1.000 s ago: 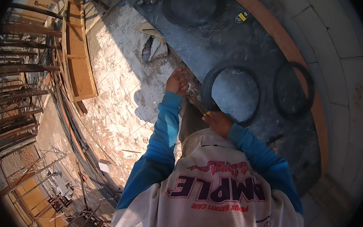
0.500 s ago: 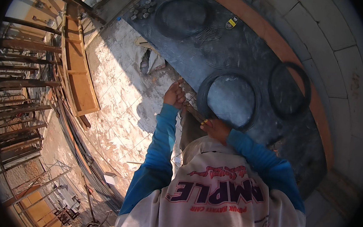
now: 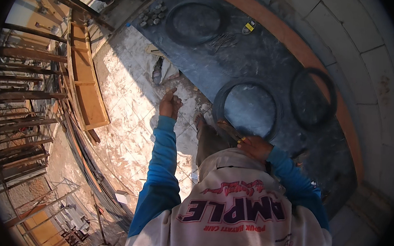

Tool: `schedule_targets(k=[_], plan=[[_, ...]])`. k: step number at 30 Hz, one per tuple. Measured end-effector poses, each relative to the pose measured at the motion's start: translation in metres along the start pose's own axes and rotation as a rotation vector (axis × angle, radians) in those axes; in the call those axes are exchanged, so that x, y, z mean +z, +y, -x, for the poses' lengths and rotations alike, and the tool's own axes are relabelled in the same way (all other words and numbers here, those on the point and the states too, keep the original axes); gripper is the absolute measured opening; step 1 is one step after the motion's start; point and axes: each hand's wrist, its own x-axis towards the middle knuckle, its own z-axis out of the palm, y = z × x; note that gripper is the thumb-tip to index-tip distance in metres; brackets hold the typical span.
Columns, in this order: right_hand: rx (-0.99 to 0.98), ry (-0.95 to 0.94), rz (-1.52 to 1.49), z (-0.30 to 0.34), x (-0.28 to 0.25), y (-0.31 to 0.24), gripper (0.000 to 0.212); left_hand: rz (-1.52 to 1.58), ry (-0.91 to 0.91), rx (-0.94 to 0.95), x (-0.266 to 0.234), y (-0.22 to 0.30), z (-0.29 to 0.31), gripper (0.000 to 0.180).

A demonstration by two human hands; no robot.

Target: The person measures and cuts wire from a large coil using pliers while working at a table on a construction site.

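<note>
My left hand (image 3: 169,104) is raised over the sunlit tiled floor, its fingers curled in. Whatever it may hold is too small to make out. My right hand (image 3: 256,147) rests low by my lap, fingers drawn together, with something yellow (image 3: 241,140) at the fingers. A narrow brown piece (image 3: 228,127) lies just beyond these fingers; I cannot tell whether it is in the grip. Close by on the dark sheet (image 3: 290,56) is a coil of thin black wire (image 3: 219,99). Two more wire coils, one at the right (image 3: 295,91) and one at the far end (image 3: 171,21), lie there too.
A black-and-yellow tape measure (image 3: 249,26) and several small round grey pieces (image 3: 153,16) sit on the sheet. A torn bag (image 3: 167,70) lies on the floor. To the left are a wooden frame panel (image 3: 85,86), long rods (image 3: 81,153) and timber bars (image 3: 28,95).
My hands have moved apart. The left hand has shifted left and slightly away from my body; the right has drawn back to the right and nearer my lap.
</note>
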Motion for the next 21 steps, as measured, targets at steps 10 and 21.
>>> schedule_targets(k=[10,21], plan=[[0.202,-0.052,-0.049,0.059,-0.022,0.098,0.031,-0.347,0.565,0.497,0.035,-0.048,0.026,0.048],[-0.046,-0.186,-0.209,0.083,-0.033,0.098,0.026,-0.853,-0.26,0.788,0.145,-0.039,0.053,0.055]])
